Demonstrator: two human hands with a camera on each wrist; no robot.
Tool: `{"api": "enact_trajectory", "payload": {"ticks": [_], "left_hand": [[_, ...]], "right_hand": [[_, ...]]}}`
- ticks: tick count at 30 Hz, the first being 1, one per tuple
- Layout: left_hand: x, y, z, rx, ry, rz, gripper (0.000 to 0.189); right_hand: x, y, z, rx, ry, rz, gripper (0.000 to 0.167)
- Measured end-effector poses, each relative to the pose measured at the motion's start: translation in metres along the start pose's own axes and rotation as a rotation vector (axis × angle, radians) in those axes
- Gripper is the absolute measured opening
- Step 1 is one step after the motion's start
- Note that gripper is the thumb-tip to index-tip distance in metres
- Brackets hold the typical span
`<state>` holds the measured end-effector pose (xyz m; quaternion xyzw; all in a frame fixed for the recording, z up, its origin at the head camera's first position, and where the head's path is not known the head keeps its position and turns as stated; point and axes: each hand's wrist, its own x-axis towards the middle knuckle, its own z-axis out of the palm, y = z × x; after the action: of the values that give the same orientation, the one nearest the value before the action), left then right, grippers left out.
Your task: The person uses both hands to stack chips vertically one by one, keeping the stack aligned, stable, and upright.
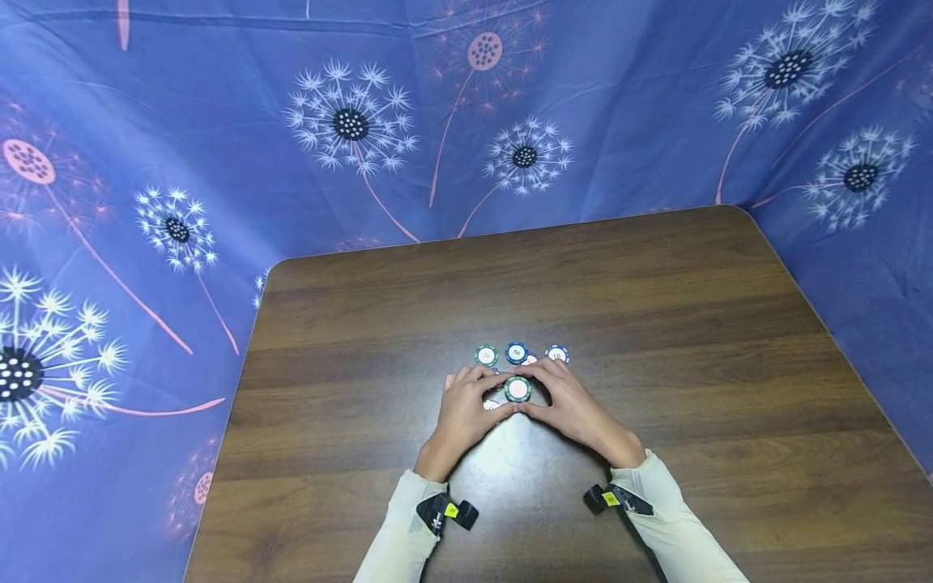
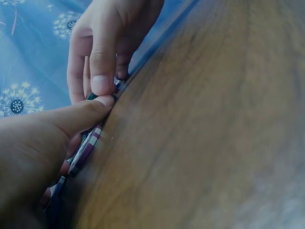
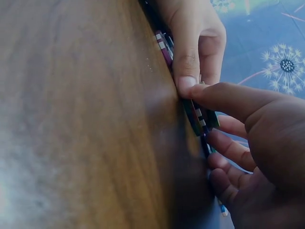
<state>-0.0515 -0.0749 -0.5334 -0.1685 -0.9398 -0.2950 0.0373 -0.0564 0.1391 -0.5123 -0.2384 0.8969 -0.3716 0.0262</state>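
Observation:
A green-edged poker chip (image 1: 517, 389) with a white centre lies between the two hands, over other chips. The left hand (image 1: 466, 411) curves its thumb and forefinger round its left side. From the right, the right hand (image 1: 572, 406) does the same, and the thumb tips meet at the chip's near edge. In the left wrist view, a purple-and-white-edged chip (image 2: 87, 148) shows beneath the left hand. A pale chip (image 1: 491, 405) is partly hidden inside the left hand's curve. The right wrist view shows striped chip edges (image 3: 199, 117) below the right forefinger.
Beyond the fingers lie a green chip (image 1: 486, 355), a blue chip (image 1: 517, 353) and another blue chip (image 1: 557, 354). Part of a further chip (image 1: 531, 359) shows beside the right fingers. The brown wooden table (image 1: 350, 324) has blue flowered cloth (image 1: 452, 162) behind it.

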Motion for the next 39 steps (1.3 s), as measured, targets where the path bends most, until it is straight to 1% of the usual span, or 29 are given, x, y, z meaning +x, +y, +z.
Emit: {"api": "enact_trajectory", "payload": {"ticks": [3,6,10,13,17,21,23,26,29,34,39], "left_hand": [[0.001,0.0,0.0,0.003,-0.004,0.003,0.056],[0.001,0.0,0.0,0.01,-0.004,0.007,0.056],[0.0,-0.001,0.0,0.013,0.005,0.015,0.056],[0.0,-0.002,0.0,0.004,0.012,0.015,0.055],[0.001,-0.002,0.0,0.001,0.016,0.014,0.055],[0.001,-0.002,0.001,0.006,0.025,0.021,0.055],[-0.001,-0.002,0.002,0.004,0.027,0.023,0.054],[-0.004,-0.001,0.006,0.001,0.015,0.017,0.054],[-0.008,0.0,0.008,0.001,0.007,0.008,0.054],[-0.008,0.0,0.009,0.002,0.008,0.012,0.054],[-0.002,-0.001,0.006,-0.001,0.04,0.023,0.052]], "right_hand": [[-0.002,0.002,-0.001,0.016,0.01,0.009,0.055],[-0.003,0.001,-0.003,0.026,0.035,-0.004,0.052],[-0.005,-0.002,-0.012,0.054,0.082,-0.022,0.05],[-0.006,-0.003,-0.02,0.07,0.114,-0.016,0.048],[-0.006,0.0,-0.03,0.041,0.173,0.002,0.045],[-0.005,0.007,-0.038,-0.015,0.218,0.051,0.047],[-0.006,0.01,-0.041,-0.04,0.212,0.097,0.052],[-0.006,0.017,-0.045,-0.087,0.171,0.165,0.059],[-0.005,0.025,-0.046,-0.125,0.123,0.196,0.061],[0.001,0.035,-0.042,-0.171,0.062,0.2,0.06],[0.01,0.038,-0.04,-0.23,0.059,0.163,0.054]]}}
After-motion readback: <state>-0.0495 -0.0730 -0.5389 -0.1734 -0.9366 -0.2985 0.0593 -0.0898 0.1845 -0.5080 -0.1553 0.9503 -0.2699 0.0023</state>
